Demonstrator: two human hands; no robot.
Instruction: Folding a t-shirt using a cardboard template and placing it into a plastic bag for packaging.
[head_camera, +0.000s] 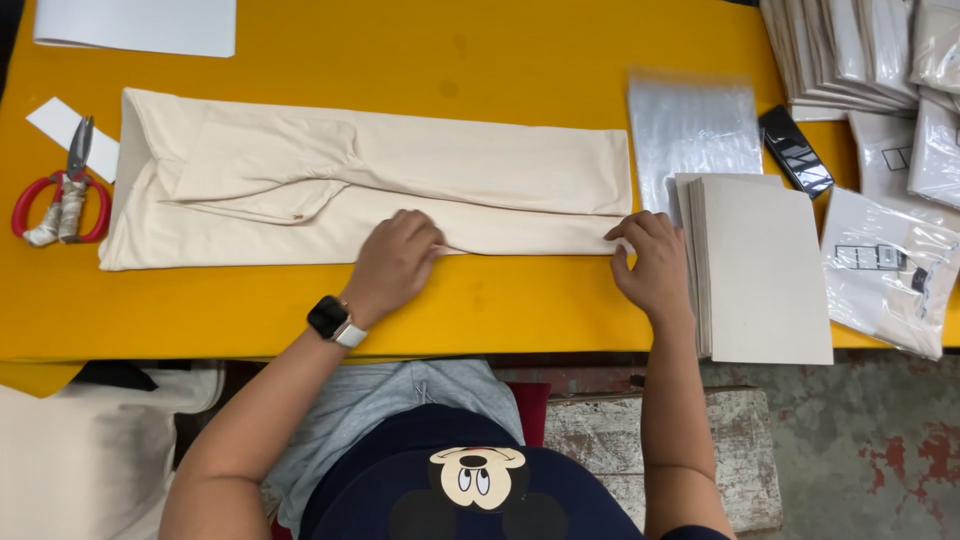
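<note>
Left hand (395, 262) presses flat on the cream garment (370, 180); right hand (652, 262) pinches its hem beside the cardboard (765, 270) on the bench (400, 50).

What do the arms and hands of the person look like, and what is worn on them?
Both forearms are bare, with no gloves and no rings that I can see. The left hand has a smartwatch at its wrist, with a black square face and a pale band. The right hand wears nothing. A dark sleeve edge shows near the right upper arm, at the frame's bottom.
</note>
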